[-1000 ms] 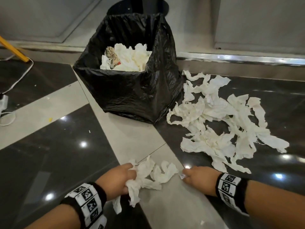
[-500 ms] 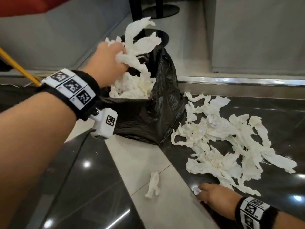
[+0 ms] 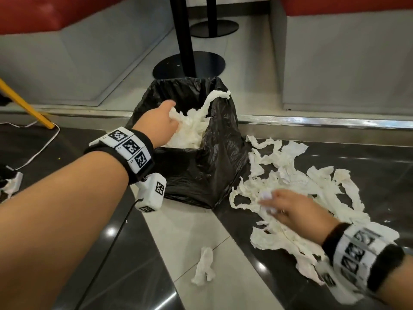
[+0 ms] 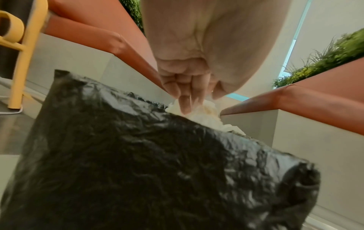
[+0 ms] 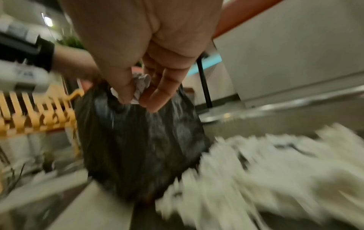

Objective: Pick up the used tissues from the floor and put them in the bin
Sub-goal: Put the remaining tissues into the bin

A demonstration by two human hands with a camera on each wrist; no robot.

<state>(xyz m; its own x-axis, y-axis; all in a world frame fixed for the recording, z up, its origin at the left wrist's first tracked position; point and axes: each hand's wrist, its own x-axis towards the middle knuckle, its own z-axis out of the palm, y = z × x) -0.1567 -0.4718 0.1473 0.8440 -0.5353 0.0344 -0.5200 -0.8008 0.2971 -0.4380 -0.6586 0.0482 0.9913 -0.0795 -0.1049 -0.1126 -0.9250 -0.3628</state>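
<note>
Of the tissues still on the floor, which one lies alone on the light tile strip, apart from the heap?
The small crumpled tissue on the pale tile, nearest the camera. The others form one tangled heap on dark tile right of the bin.

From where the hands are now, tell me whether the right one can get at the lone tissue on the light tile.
Probably yes: the lone tissue lies in the open, nothing between, but the right hand already pinches a small wad.
</note>
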